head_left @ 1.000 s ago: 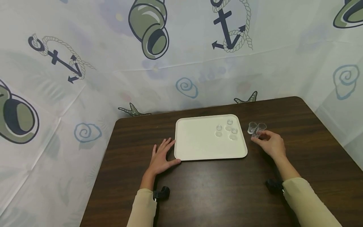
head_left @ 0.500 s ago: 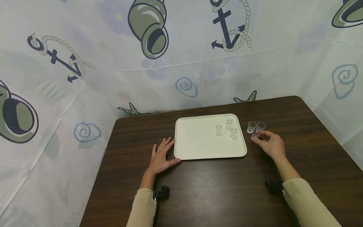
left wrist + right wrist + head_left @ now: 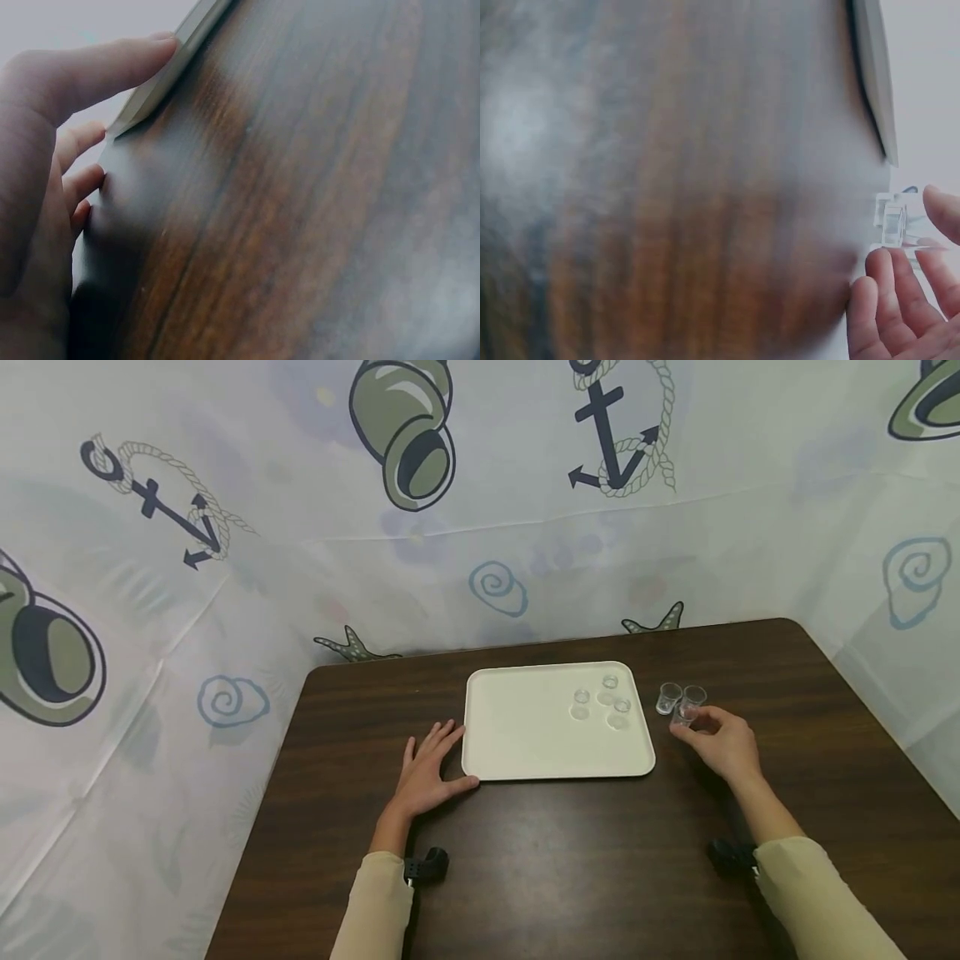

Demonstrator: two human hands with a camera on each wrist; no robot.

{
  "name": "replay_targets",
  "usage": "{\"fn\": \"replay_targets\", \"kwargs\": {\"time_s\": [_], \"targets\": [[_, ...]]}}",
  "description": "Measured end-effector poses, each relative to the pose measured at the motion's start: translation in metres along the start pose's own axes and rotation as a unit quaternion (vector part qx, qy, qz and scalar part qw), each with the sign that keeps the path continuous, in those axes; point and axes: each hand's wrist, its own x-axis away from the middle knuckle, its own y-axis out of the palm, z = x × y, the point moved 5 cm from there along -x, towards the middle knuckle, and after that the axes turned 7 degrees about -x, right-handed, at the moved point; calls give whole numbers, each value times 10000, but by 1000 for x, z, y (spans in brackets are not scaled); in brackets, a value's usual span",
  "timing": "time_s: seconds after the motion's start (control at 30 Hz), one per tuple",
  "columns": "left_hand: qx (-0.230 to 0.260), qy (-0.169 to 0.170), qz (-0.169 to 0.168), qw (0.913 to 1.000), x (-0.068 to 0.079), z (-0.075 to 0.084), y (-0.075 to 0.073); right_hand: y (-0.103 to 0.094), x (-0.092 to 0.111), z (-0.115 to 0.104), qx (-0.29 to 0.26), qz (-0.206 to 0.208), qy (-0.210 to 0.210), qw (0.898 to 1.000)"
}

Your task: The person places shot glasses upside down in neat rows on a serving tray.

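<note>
My left hand (image 3: 425, 779) lies at the left end of a cream tray (image 3: 525, 735), fingers spread and thumb touching its near corner. In the left wrist view the thumb (image 3: 135, 64) rests against the tray's edge (image 3: 154, 82). Right of the tray, my right hand (image 3: 723, 745) pinches a small clear shot glass (image 3: 683, 715) between thumb and fingers. A matching glass (image 3: 668, 699) stands beside it to the left, and another rim (image 3: 695, 694) shows just behind. The right wrist view catches clear glass (image 3: 893, 225) between the fingertips, partly hidden.
Three more small clear glasses, including one near the front (image 3: 618, 712), stand on the right part of the tray. The dark wooden table (image 3: 540, 877) runs back to a printed cloth wall (image 3: 420, 593). Each wrist wears a black camera (image 3: 427, 866).
</note>
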Motion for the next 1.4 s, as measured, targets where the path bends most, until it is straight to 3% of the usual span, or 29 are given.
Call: {"fn": "replay_targets", "kwargs": {"time_s": [0.43, 0.63, 0.9, 1.07, 1.4], "targets": [[-88, 1, -2, 10000, -2, -1, 4, -11, 1, -31, -84, 404, -613, 9973], [-68, -24, -24, 10000, -1, -2, 5, -11, 2, -52, -42, 569, -1309, 9898], [8, -46, 4, 10000, -1, 0, 4, -2, 0, -73, 341, 445, -2116, 9758], [15, -51, 11, 10000, -1, 1, 3, 8, 3, -84, 791, 318, -2749, 9577], [-35, -69, 21, 10000, -2, 0, 5, 32, 11, -98, 1519, -59, -4032, 9024]]}}
